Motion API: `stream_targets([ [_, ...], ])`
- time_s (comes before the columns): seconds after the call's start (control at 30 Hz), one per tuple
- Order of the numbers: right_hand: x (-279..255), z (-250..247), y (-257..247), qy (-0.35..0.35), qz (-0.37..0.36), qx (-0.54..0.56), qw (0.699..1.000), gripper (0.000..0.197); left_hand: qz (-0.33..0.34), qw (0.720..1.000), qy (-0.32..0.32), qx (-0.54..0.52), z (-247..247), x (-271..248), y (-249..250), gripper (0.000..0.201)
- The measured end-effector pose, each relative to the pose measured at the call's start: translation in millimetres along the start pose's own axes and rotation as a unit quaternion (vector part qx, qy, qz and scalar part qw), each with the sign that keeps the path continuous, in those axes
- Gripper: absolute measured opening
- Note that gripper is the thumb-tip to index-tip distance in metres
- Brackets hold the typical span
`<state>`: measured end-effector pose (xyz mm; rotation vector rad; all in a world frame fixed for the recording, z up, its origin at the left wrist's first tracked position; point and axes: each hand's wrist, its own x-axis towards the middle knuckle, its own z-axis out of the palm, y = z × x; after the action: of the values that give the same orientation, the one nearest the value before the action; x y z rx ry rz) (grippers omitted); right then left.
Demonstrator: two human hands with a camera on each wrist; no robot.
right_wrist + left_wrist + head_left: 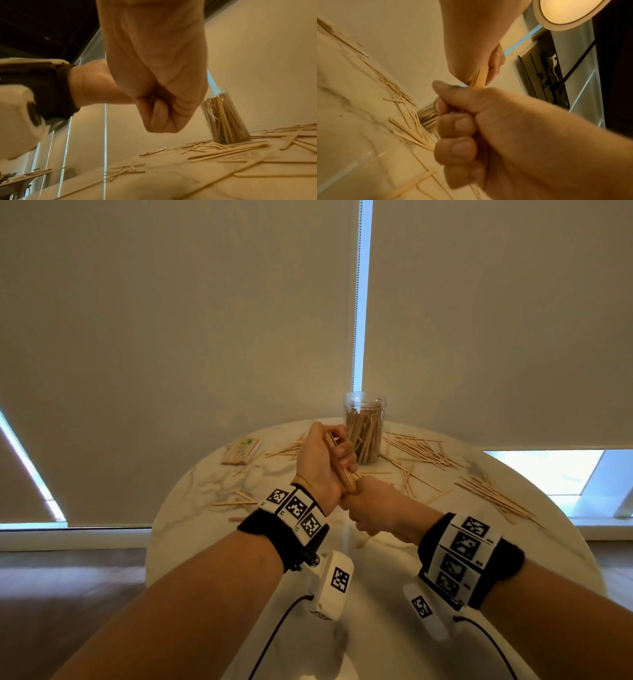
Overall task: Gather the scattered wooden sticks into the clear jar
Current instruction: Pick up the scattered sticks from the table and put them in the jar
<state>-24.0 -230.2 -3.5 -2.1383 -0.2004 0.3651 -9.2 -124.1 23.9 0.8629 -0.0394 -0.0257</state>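
My left hand (320,460) grips a bundle of wooden sticks (347,479) held upright above the round marble table (394,577). Just below it, my right hand (371,508) is curled in a fist round the bundle's lower end; one stick tip pokes out beneath it. The left wrist view shows the bundle (480,77) running from the upper hand into the lower fist (471,121). The clear jar (364,428) stands open right behind my hands, about two thirds full of sticks. Loose sticks (421,450) lie scattered right of the jar.
More sticks lie at the table's right edge (496,498), left of the jar (287,451) and near my left wrist (239,501). A packet of sticks (241,451) sits at the back left. Roller blinds hang close behind the table.
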Motion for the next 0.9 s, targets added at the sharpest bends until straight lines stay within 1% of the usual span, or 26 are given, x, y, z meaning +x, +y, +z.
stream_targets([
  [0.07, 0, -2, -2, 0.017, 0.02, -0.006, 1.0, 0.027, -0.002, 1.0, 0.001, -0.011, 1, 1, 1, 0.032],
  [0.1, 0, -4, -3, 0.024, 0.026, -0.012, 0.999, 0.028, -0.007, 1.0, 0.001, -0.012, 2, 1, 2, 0.038],
  [0.17, -1, -6, -8, 0.026, 0.034, -0.017, 0.999, 0.025, -0.012, 1.0, 0.008, -0.001, 4, 3, 3, 0.048],
  [0.2, -2, -7, -10, 0.023, 0.034, -0.017, 0.999, 0.024, -0.01, 1.0, 0.014, 0.01, 6, 4, 3, 0.048],
  [0.3, -2, -11, -8, 0.014, 0.01, -0.026, 1.0, 0.025, 0.002, 0.998, 0.053, 0.032, 8, 7, -1, 0.045],
  [0.37, 1, -14, -5, 0.027, -0.028, -0.033, 0.999, 0.03, 0.004, 0.997, 0.079, -0.001, 5, 12, 3, 0.047],
  [0.43, 2, -16, -3, 0.077, -0.09, -0.041, 0.992, 0.035, 0.008, 0.993, 0.096, -0.07, 1, 19, 10, 0.049],
  [0.5, 4, -18, -2, 0.138, -0.151, -0.067, 0.977, 0.031, 0.016, 0.986, 0.108, -0.124, -1, 31, 16, 0.046],
  [0.53, 5, -19, -1, 0.16, -0.168, -0.07, 0.97, 0.031, 0.017, 0.984, 0.111, -0.14, 0, 36, 18, 0.043],
  [0.6, 11, -22, 0, 0.197, -0.193, -0.057, 0.96, 0.041, 0.009, 0.981, 0.111, -0.16, 2, 48, 18, 0.04],
  [0.67, 19, -29, -1, 0.232, -0.2, -0.054, 0.95, 0.051, 0.0, 0.979, 0.104, -0.175, 7, 60, 15, 0.039],
  [0.73, 27, -42, -2, 0.262, -0.193, -0.049, 0.944, 0.052, -0.015, 0.979, 0.088, -0.186, 13, 71, 11, 0.038],
  [0.8, 37, -62, -5, 0.276, -0.179, -0.049, 0.943, 0.052, -0.035, 0.978, 0.073, -0.191, 19, 83, 10, 0.038],
  [0.87, 49, -87, -10, 0.293, -0.168, -0.067, 0.939, 0.052, -0.042, 0.987, 0.078, -0.134, 19, 102, 12, 0.044],
  [0.9, 56, -101, -14, 0.307, -0.161, -0.075, 0.935, 0.051, -0.037, 0.992, 0.089, -0.08, 19, 112, 13, 0.043],
])
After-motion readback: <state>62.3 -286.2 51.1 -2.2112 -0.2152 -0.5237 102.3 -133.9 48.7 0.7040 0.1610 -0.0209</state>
